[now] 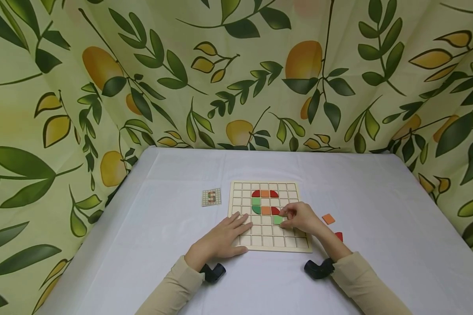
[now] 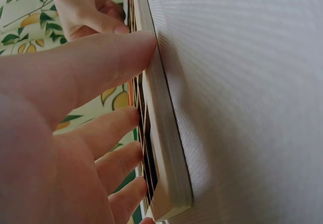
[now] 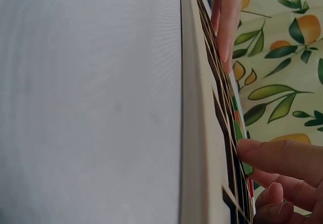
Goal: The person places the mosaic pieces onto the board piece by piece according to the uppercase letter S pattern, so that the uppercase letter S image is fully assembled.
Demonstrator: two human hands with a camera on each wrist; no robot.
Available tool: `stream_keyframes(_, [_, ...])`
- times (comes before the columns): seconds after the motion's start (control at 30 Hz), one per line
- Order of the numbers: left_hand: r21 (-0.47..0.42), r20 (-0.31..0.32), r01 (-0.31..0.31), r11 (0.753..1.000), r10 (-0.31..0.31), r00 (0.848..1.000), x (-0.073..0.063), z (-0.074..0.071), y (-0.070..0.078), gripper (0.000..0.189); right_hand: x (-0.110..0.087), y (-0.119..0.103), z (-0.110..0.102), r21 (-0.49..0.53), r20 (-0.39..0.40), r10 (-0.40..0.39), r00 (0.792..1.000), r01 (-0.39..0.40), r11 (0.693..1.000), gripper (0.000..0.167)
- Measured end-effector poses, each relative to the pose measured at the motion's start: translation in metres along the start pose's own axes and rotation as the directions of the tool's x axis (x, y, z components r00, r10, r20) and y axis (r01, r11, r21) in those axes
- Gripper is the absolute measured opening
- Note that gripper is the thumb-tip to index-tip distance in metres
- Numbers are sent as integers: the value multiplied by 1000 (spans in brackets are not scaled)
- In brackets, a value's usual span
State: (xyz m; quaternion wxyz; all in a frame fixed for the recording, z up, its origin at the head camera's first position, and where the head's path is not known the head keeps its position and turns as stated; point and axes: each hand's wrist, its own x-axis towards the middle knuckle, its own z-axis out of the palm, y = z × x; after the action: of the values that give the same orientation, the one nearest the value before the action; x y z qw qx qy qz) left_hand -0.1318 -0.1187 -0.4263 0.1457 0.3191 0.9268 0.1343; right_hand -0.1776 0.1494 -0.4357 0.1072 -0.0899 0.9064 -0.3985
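A square wooden grid board (image 1: 291, 244) lies on the table. My left hand (image 1: 225, 238) rests spread on its left front part, thumb at the near edge. My right hand (image 1: 301, 217) pinches a light green square tile (image 1: 277, 220) between thumb and fingers at the grid, just below a red rounded tile (image 1: 275, 211). In the right wrist view the thumb (image 3: 267, 153) lies against that green tile. Other tiles in the grid form a curve: red rounded corners, orange squares (image 1: 265, 193), a light green square (image 1: 256, 201) and a dark green rounded corner (image 1: 256, 210).
Left of the board lies a small pattern card (image 1: 211, 197). A loose orange tile (image 1: 328, 218) and a red tile (image 1: 339, 236), partly hidden by the right forearm, lie to the right. A white cloth (image 1: 173, 175) covers the table; a leaf-patterned curtain (image 1: 240, 87) hangs around it.
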Motion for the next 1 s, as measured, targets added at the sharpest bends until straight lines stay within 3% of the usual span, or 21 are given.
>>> stream_keyframes(0.63, [6, 0, 3, 1000, -3, 1000, 0, -2, 2, 66, -1, 0, -1, 7, -12, -10, 1000, 10, 1000, 23])
stream_keyframes(1.0, [10, 1, -4, 1000, 4, 1000, -1, -3, 2, 65, -2, 1, 0, 27, -8, 33, 999, -33, 999, 23])
